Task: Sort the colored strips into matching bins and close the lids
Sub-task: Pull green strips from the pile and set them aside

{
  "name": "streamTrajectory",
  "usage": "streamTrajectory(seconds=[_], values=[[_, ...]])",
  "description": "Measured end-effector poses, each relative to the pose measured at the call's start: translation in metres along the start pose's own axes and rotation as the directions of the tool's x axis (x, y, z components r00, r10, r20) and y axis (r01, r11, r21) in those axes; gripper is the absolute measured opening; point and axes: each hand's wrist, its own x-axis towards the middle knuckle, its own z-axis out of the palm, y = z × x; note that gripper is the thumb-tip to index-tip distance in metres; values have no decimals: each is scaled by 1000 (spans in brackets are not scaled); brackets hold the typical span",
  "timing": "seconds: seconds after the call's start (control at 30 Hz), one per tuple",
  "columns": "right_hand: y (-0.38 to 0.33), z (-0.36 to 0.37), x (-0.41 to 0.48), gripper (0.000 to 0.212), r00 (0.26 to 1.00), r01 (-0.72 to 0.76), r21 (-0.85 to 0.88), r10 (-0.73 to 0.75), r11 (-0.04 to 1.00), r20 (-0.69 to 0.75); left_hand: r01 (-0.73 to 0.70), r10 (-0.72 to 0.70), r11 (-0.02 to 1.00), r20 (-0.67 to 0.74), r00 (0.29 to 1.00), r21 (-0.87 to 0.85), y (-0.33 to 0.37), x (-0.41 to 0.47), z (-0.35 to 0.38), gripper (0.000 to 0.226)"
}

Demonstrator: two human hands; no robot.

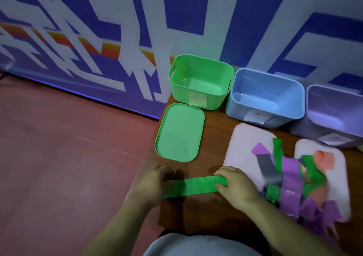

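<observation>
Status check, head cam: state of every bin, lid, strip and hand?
green bin, open, empty.
green lid, off, flat before its bin.
blue bin, open, no strips seen.
purple bin, open, partly cropped.
green strip, stretched between both hands.
left hand, gripping strip's left end.
right hand, gripping its right end.
strip pile, unsorted, lying across two pale lids.

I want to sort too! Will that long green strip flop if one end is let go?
Probably floppy: the green strip looks paper-thin, and the left hand and right hand each hold an end. Being so thin, likely very light.
</observation>
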Motion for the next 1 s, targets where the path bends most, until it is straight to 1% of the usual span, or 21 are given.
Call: streamTrajectory(seconds=[0.07, 0.13, 0.23, 0.33, 0.4, 0.5, 0.6, 0.67, 0.77, 0.9, 1.0], values=[[14, -9, -6, 30, 999, -24, 14, 24, 1000, -43, -53, 55, 998, 38, 998, -32, 18, 10, 6, 42], [32, -18, -16, 26, 990, -48, 44, 54, 998, -127, -113, 116, 992, 51, 992, -55, 38, 21, 15, 42], [63, -30, -37, 28, 971, -91, 86, 107, 992, -214, -199, 202, 979, 67, 977, -52, 73, 35, 32, 39], [95, -46, -58, 27, 957, -133, 82, 149, 988, -247, -272, 275, 961, 90, 957, -53, 111, 45, 50, 29], [115, -59, -71, 26, 957, -141, 76, 156, 987, -246, -304, 308, 951, 85, 948, -51, 138, 47, 61, 28], [144, -75, -88, 29, 953, -150, 68, 162, 986, -256, -310, 315, 948, 69, 947, -70, 172, 49, 79, 37], [167, -93, -101, 30, 946, -184, 72, 197, 980, -258, -328, 335, 940, 66, 940, -94, 203, 51, 98, 38], [184, -104, -106, 30, 947, -181, 75, 194, 981, -254, -336, 344, 936, 67, 937, -109, 221, 53, 112, 39], [210, -117, -110, 31, 942, -180, 122, 207, 976, -265, -323, 333, 940, 87, 939, -112, 245, 56, 130, 40], [238, -128, -107, 34, 937, -190, 152, 225, 970, -269, -316, 327, 941, 90, 941, -125, 279, 63, 144, 33], [248, -135, -97, 32, 935, -169, 150, 207, 974, -289, -248, 256, 959, 48, 965, -134, 300, 80, 148, 29]])
